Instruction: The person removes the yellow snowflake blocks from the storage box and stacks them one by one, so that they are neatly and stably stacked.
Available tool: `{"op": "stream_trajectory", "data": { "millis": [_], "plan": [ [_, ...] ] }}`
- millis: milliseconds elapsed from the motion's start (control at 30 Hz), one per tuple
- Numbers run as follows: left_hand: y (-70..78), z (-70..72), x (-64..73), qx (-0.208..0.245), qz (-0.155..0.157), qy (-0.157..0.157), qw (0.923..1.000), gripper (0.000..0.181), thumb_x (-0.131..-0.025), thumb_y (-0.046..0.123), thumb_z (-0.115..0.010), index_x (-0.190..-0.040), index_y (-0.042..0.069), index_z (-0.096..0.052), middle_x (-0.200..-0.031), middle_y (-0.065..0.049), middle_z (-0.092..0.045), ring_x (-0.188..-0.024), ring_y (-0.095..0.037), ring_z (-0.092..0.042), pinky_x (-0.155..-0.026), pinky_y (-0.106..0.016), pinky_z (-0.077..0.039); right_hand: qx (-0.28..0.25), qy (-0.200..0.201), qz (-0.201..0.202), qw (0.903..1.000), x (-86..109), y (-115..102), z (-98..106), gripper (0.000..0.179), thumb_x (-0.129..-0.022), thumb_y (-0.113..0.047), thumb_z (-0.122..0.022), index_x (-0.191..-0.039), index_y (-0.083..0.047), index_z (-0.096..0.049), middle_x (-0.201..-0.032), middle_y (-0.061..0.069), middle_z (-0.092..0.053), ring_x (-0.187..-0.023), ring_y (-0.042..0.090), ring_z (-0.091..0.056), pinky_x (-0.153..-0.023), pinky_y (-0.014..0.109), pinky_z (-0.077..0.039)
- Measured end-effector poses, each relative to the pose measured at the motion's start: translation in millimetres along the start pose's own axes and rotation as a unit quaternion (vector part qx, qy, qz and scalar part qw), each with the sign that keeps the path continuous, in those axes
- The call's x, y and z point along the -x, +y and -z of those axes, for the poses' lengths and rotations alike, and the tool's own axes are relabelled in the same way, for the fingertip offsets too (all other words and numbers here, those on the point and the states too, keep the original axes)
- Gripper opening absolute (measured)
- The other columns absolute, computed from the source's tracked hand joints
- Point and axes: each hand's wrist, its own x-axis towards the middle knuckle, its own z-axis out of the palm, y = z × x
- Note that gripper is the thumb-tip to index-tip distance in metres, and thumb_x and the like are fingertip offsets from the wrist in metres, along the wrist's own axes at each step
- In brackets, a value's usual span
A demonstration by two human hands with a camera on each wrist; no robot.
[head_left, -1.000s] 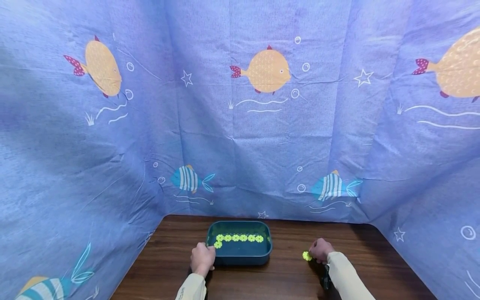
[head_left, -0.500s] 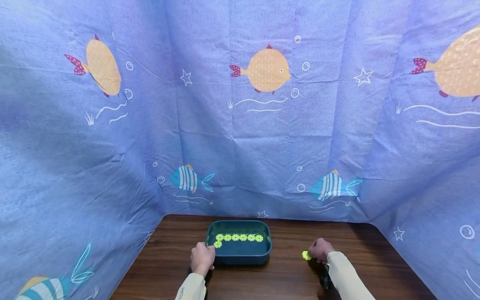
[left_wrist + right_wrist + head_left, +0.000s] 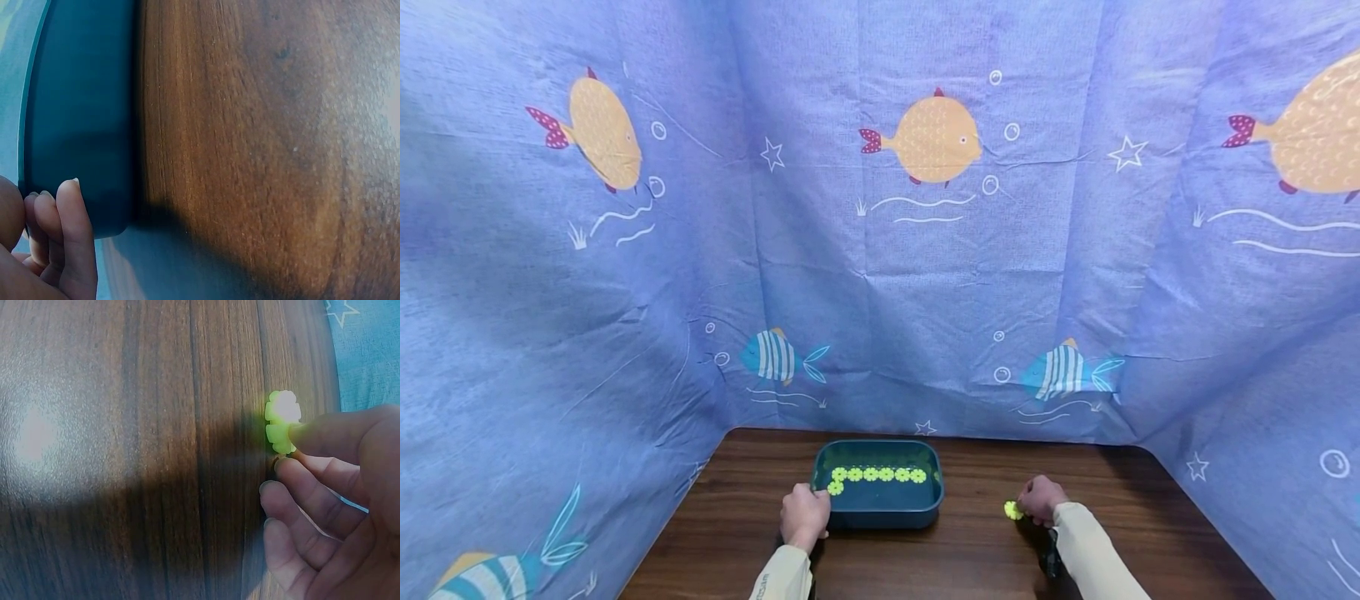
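Observation:
A dark teal rectangular box [image 3: 887, 518] stands on the table, and my left hand [image 3: 805, 517] grips its near left corner. The left wrist view shows the thumb and curled fingers of that hand [image 3: 53, 244] pinching the rim of the box [image 3: 81, 112]. On the box floor, several yellow-green flower-shaped discs [image 3: 871, 474] lie in a row, with one [image 3: 835, 488] just below the row's left end. To the right of the box, my right hand [image 3: 1041, 502] pinches another such disc [image 3: 279, 434] between thumb and forefinger, low over the table.
The brown wood-grain table [image 3: 955, 558] carries the box. Blue fabric [image 3: 925, 308] printed with fish hangs behind it and at both sides. Bright glare [image 3: 37, 437] falls on the tabletop in the right wrist view.

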Motion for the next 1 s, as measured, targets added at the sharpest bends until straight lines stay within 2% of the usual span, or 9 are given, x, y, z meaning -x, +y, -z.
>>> {"op": "stream_trajectory", "data": {
  "millis": [200, 500, 733, 867, 1000],
  "plan": [
    [0.0, -0.3, -1.1, 0.0, 0.001, 0.001, 1.0, 0.018, -0.091, 0.013, -0.05, -0.082, 0.001, -0.06, -0.059, -0.009, -0.058, -0.038, -0.016, -0.058, -0.048, -0.032, -0.047, 0.003, 0.008, 0.003, 1.0, 1.0, -0.8, 0.7, 0.012, -0.084, -0.009, -0.061, -0.072, -0.007, -0.059, -0.062, 0.002, -0.054, -0.053, 0.014, -0.051, -0.046, 0.022, -0.04],
    [-0.9, -1.4, -2.7, -0.002, 0.002, 0.002, 1.0, 0.018, -0.091, 0.014, -0.05, -0.084, 0.001, -0.062, -0.06, -0.008, -0.058, -0.038, -0.016, -0.058, -0.048, -0.032, -0.048, 0.014, 0.028, 0.018, 0.9994, -8.3, -2.9, 2.6, 0.016, -0.091, -0.016, -0.058, -0.079, -0.006, -0.06, -0.057, 0.003, -0.05, -0.051, 0.013, -0.047, -0.044, 0.023, -0.038],
    [-1.0, -1.1, -2.8, -0.008, 0.0, 0.0, 1.0, 0.018, -0.09, 0.013, -0.05, -0.082, 0.002, -0.061, -0.057, -0.007, -0.058, -0.038, -0.016, -0.058, -0.048, -0.032, -0.047, 0.017, 0.027, 0.023, 0.9992, -8.4, -8.3, -4.4, 0.015, -0.091, -0.016, -0.062, -0.084, -0.003, -0.062, -0.064, 0.004, -0.053, -0.052, 0.013, -0.05, -0.047, 0.023, -0.04],
    [-1.2, -1.4, -2.5, -0.012, 0.002, 0.005, 0.9999, 0.019, -0.09, 0.013, -0.05, -0.081, 0.002, -0.062, -0.058, -0.008, -0.058, -0.037, -0.016, -0.057, -0.048, -0.033, -0.047, 0.047, 0.046, 0.059, 0.9961, -11.9, -21.4, -8.5, 0.014, -0.088, -0.017, -0.064, -0.082, -0.004, -0.061, -0.07, 0.005, -0.056, -0.061, 0.017, -0.053, -0.054, 0.027, -0.044],
    [-0.9, -0.6, -2.5, -0.01, 0.008, 0.005, 0.9999, 0.019, -0.09, 0.013, -0.051, -0.079, 0.002, -0.062, -0.059, -0.008, -0.059, -0.037, -0.016, -0.058, -0.048, -0.033, -0.047, 0.062, 0.053, 0.097, 0.992, -17.0, -49.0, -8.9, 0.013, -0.088, -0.017, -0.065, -0.087, -0.005, -0.062, -0.078, 0.006, -0.06, -0.071, 0.02, -0.056, -0.061, 0.033, -0.048]
  ]
}}
